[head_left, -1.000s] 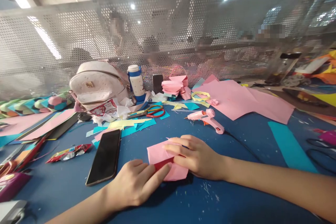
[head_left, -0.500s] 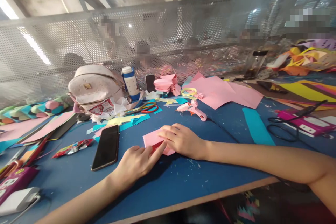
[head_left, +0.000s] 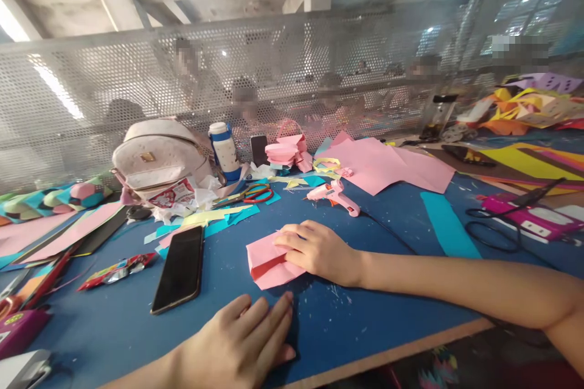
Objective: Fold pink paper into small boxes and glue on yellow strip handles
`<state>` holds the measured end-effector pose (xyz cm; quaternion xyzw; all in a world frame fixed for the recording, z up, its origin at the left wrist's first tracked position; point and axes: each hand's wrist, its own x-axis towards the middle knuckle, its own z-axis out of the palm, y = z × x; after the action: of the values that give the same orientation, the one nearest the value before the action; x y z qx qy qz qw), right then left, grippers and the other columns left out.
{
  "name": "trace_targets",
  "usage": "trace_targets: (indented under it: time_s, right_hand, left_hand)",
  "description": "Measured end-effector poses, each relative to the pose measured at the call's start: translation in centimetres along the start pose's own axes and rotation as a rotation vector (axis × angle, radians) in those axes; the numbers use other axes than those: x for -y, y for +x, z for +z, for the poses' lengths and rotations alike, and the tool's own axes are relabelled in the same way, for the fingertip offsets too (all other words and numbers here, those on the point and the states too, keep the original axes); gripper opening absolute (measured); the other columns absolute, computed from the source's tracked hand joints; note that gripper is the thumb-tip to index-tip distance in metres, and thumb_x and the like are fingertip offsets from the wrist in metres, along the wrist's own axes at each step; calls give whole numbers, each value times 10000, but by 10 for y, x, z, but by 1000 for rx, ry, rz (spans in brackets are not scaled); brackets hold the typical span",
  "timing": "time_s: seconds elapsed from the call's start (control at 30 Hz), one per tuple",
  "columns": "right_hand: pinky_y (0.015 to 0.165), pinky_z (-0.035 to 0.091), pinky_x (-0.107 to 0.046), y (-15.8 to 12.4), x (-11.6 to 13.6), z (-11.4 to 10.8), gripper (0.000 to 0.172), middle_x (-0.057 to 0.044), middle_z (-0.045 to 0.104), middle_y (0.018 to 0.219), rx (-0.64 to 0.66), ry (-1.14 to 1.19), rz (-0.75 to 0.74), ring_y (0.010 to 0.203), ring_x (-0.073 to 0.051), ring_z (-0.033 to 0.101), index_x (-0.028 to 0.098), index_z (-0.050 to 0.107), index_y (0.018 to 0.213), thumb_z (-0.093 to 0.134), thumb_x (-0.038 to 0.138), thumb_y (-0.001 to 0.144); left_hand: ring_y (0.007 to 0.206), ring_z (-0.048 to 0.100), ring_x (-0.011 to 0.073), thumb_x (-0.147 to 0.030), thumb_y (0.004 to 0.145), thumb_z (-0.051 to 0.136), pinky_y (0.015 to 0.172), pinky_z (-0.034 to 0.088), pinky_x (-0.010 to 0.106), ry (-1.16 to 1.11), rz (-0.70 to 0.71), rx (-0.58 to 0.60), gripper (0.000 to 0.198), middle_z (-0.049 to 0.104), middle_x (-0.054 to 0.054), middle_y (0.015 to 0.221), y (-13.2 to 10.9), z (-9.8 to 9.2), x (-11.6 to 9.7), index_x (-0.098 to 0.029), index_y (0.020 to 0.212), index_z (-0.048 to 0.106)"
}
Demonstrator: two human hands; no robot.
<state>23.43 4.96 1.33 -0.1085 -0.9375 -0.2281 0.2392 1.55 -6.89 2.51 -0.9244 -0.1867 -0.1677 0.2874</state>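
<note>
A folded piece of pink paper (head_left: 269, 264) lies on the blue table, partly opened along a crease. My right hand (head_left: 319, 252) rests over its right end, fingers curled onto the paper and gripping it; the part beneath the fingers is hidden. Nearer the table's front edge, my left hand (head_left: 246, 340) is off the paper, fingers stretched out and holding nothing. Beyond my right hand lies a pink hot glue gun (head_left: 336, 196) with a black cord. A black smartphone (head_left: 179, 268) sits left of the paper.
A pale pink backpack (head_left: 155, 155) and a water bottle (head_left: 225, 152) stand at the back, near scissors (head_left: 255, 193) and paper scraps. Pink sheets (head_left: 387, 161) lie behind the glue gun. A blue strip (head_left: 447, 225) and magenta power strip (head_left: 533, 216) are at right.
My left hand has let go of the pink paper and drawn back toward the table's front edge. My right hand stays on the paper, which shows more of its fold.
</note>
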Motion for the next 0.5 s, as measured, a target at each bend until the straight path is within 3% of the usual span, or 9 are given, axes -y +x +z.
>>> trace_targets:
  time_s: [0.13, 0.3, 0.5]
  right_hand:
    - [848, 456, -316, 1, 1, -1, 144, -25, 639, 1220, 13, 34, 32, 1143, -185, 536, 182, 673, 967, 535, 144, 962]
    - [856, 469, -325, 0, 0, 1, 151, -16, 642, 1224, -4, 59, 38, 1136, -198, 535, 181, 680, 898, 545, 146, 955]
    - [883, 480, -328, -2, -1, 0, 192, -27, 642, 1245, 24, 137, 64, 1155, -193, 528, 194, 696, 924, 512, 177, 978]
  left_hand:
    - [899, 690, 245, -372, 1002, 418, 691, 562, 351, 1, -195, 143, 430, 742, 114, 1044, 5, 14, -9, -36, 1146, 644]
    - [1003, 695, 270, -348, 1036, 255, 822, 576, 382, 26, -235, 183, 511, 716, 155, 1130, -1, 22, -15, -27, 1167, 631]
    - [1006, 703, 271, -308, 1038, 195, 838, 596, 391, 11, -244, 182, 525, 723, 164, 1107, 2, 20, -15, -17, 1176, 610]
